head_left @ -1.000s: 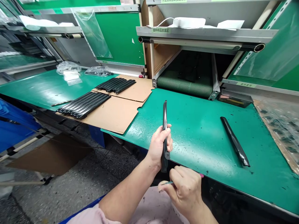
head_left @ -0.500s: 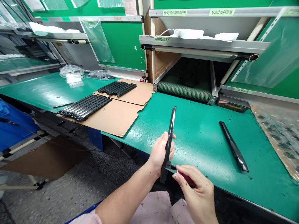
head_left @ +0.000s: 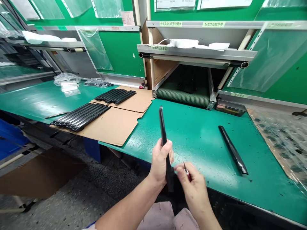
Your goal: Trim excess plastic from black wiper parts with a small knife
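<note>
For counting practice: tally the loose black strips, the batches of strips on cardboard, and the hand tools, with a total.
Loose black strips: 2 (held strip in left hand; lying strip on table)
Strip batches on cardboard: 2 (near batch, far batch)
Tools: 1 (small tool in right hand)
Total: 5

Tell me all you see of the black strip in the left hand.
The strip is long, narrow, glossy black, plastic by its look. It stands nearly upright, top tilted left, above the table edge. The left hand grips its lower half; the right hand, pinching a tool, is beside its lower end.
</note>
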`<state>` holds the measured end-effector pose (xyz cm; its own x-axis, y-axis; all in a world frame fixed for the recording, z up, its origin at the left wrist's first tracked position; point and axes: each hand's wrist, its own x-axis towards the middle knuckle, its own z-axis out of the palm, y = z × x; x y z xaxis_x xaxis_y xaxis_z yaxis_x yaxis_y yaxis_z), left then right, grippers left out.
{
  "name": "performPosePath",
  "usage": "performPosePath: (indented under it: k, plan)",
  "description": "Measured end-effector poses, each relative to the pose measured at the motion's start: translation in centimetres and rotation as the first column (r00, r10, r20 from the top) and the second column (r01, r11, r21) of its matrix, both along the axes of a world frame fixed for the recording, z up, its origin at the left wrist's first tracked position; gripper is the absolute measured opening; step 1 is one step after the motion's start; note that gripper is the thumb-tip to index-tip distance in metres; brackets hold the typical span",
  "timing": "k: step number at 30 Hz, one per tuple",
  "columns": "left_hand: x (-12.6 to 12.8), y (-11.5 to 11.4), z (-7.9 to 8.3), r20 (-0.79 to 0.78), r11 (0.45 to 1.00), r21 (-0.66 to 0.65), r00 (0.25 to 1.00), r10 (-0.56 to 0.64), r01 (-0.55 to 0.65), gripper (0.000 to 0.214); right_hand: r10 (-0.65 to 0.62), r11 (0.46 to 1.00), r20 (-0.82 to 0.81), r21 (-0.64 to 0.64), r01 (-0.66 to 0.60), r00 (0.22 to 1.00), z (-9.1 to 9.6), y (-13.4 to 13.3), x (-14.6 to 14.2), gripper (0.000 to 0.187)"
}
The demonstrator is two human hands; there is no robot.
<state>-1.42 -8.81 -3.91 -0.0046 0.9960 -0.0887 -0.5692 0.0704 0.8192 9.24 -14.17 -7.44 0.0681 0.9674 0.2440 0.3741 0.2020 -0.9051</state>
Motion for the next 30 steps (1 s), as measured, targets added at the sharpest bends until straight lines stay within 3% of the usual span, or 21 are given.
performPosePath:
  k: [2, 4, 8, 10, 15, 19, 23, 26, 30]
  plan:
    - [-0.2, 0.1, 0.0, -0.021, 0.995, 0.067, 0.997, 0.071, -0.07, 0.029, 0.11, 0.993, -0.024, -0.048, -0.111, 0.994, 0.9, 0.4, 0.2, 0.034]
    - [-0.5, 0.1, 0.0, -0.04, 0.992, 0.114, 0.997, 0.064, -0.059, 0.029, 0.099, 0.993, -0.014, -0.064, -0.1, 0.995, 1.6, 1.3, 1.1, 0.034]
    - [-1.5, -0.3, 0.0, -0.164, 0.989, 0.127, 0.985, -0.051, 0.073, 0.018, -0.071, 0.996, 0.141, -0.044, 0.078, 0.987, 2.5, 3.0, 4.1, 0.033]
    - [-1.6, -0.5, -0.1, -0.186, 0.988, 0.154, 0.982, 0.009, 0.02, 0.012, -0.193, 0.98, 0.213, -0.002, 0.198, 0.958, 2.4, 3.2, 4.7, 0.037]
    - [-1.0, -0.4, -0.7, -0.186, 0.934, 0.286, 0.944, 0.272, -0.213, 0.01, -0.343, 0.934, 0.105, 0.138, 0.328, 0.933, 0.3, 1.9, 2.1, 0.031]
    - [-0.8, 0.1, -1.6, -0.167, 0.85, 0.444, 0.906, 0.388, -0.282, 0.009, -0.429, 0.891, 0.002, 0.169, 0.422, 0.904, -1.2, 1.2, -0.4, 0.021]
    - [-1.1, 0.2, -2.2, -0.17, 0.789, 0.531, 0.873, 0.458, -0.31, 0.008, -0.441, 0.88, -0.036, 0.176, 0.441, 0.897, -1.4, 1.3, -1.1, 0.017]
    - [-1.3, -0.2, -2.1, -0.192, 0.79, 0.539, 0.871, 0.452, -0.291, 0.008, -0.496, 0.819, 0.024, 0.346, 0.458, 0.868, -1.0, 1.6, -0.9, 0.015]
    - [-1.7, -0.8, -1.7, -0.214, 0.819, 0.512, 0.885, 0.413, -0.259, 0.006, -0.649, 0.676, 0.078, 0.516, 0.527, 0.757, -0.1, 2.2, 1.1, 0.016]
